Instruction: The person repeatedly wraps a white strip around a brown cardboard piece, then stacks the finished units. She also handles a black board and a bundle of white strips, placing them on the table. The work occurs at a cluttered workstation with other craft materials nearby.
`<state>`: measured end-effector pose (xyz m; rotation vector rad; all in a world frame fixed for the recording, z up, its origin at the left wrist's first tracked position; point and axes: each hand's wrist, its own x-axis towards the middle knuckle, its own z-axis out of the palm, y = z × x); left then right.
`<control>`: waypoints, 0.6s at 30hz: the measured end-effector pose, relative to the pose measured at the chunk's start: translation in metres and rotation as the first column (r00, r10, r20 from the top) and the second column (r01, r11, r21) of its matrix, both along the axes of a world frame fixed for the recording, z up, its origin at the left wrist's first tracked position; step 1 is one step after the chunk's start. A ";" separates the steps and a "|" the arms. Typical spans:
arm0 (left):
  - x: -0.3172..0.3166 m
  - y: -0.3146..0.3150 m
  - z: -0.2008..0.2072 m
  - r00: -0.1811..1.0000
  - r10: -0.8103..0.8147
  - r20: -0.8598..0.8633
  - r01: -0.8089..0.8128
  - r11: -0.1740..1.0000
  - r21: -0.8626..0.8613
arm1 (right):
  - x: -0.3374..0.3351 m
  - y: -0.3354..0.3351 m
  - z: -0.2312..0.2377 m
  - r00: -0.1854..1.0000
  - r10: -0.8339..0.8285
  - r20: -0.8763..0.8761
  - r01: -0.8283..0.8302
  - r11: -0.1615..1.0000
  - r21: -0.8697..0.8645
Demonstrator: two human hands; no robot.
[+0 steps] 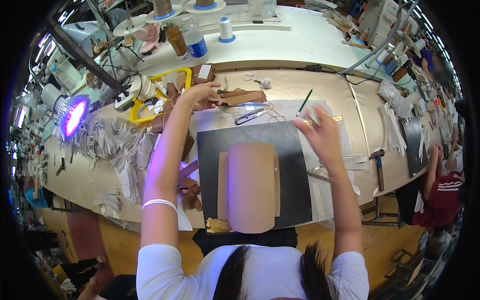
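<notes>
My left hand (201, 97) reaches over the far left of the work area, beside dark brown leather strips (247, 97). Its fingers are curled closed around something too small to name. My right hand (324, 134) is smeared by motion above white paper at the right, with a whitish blur at its fingers. A green pencil (304, 102) shows just beyond its fingertips; whether they touch it I cannot tell. Between my forearms a curved tan panel (251, 187) rests over a flatter brown piece (223, 185) on a black board (292, 170). Thread snips (250, 117) lie beyond the board.
A yellow basket (187, 80) with leather pieces stands at the far left, near a glowing lamp (75, 117). Bundles of pale strips (100, 135) cover the left side. A hammer (379, 170) lies at right. A water bottle (195, 42) and thread cone (226, 30) stand behind. Co-workers sit nearby.
</notes>
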<state>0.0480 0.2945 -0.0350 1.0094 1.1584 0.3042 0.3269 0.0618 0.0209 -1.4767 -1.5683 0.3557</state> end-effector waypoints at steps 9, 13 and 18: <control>-0.005 0.008 -0.009 0.984 0.092 0.153 -0.074 0.990 -0.117 | -0.105 0.169 -0.100 0.956 0.240 0.170 -0.199 0.953 -0.227; -0.009 0.009 -0.013 0.974 0.178 0.141 -0.159 0.978 -0.137 | -0.098 0.180 -0.109 0.964 0.249 -0.091 -0.262 0.948 -0.183; -0.010 0.016 -0.019 0.979 0.198 0.045 -0.188 0.968 -0.164 | -0.043 0.143 -0.044 0.709 0.096 -0.699 -0.425 0.849 -0.314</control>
